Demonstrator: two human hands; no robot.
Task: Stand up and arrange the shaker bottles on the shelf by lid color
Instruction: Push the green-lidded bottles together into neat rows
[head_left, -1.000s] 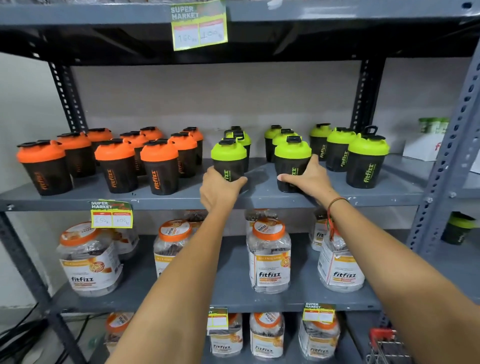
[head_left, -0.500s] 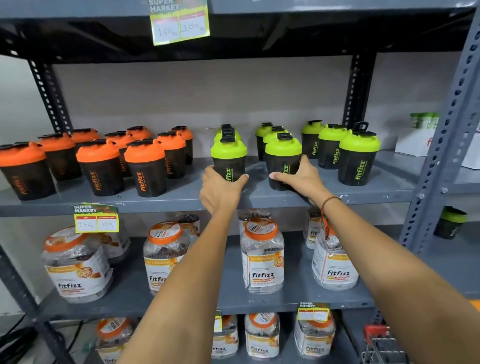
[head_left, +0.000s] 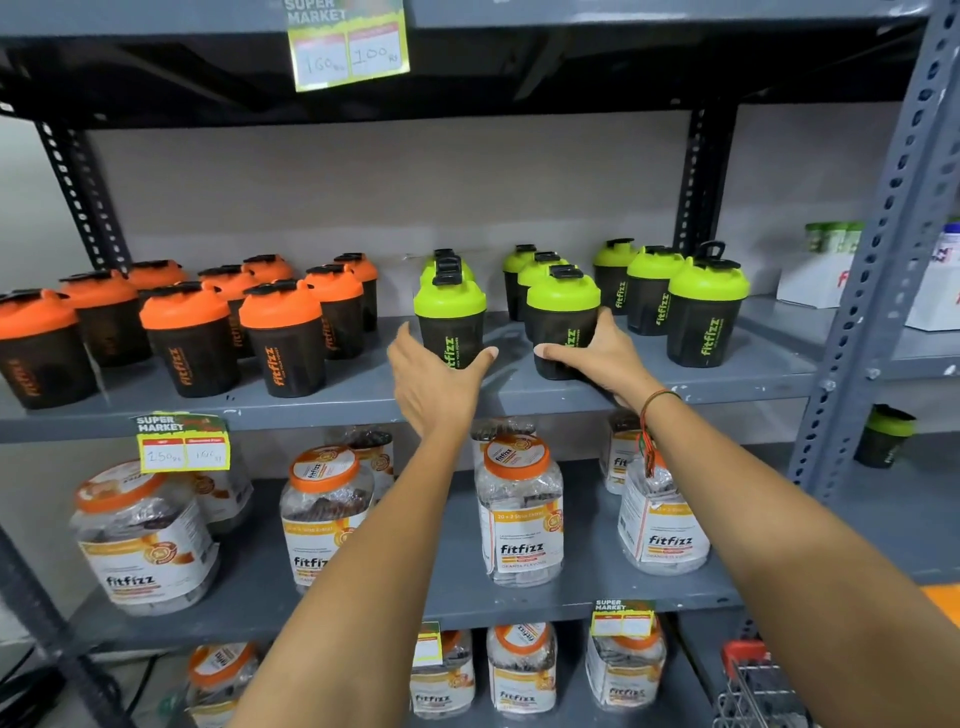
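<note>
Several black shaker bottles with orange lids (head_left: 280, 338) stand grouped on the left of the grey middle shelf (head_left: 311, 410). The green-lid bottles (head_left: 709, 312) stand on its right half. My left hand (head_left: 431, 384) cups the base of a front green-lid bottle (head_left: 450, 312), fingers spread to its left and thumb across its front. My right hand (head_left: 597, 358) grips the neighbouring green-lid bottle (head_left: 563, 296) low down, thumb in front, fingers on its right side. Both bottles stand upright on the shelf.
Clear jars with orange lids (head_left: 519, 519) fill the two shelves below. A price tag (head_left: 182, 447) hangs on the shelf edge. A perforated upright post (head_left: 857, 312) bounds the right side. Beyond it is another green-lid bottle (head_left: 883, 436). A red-handled cart (head_left: 748, 675) sits at the bottom right.
The fingers of my left hand have opened out beside the bottle it was gripping. My right hand stays on its bottle. The view has shifted, moving the shelf up and left.
</note>
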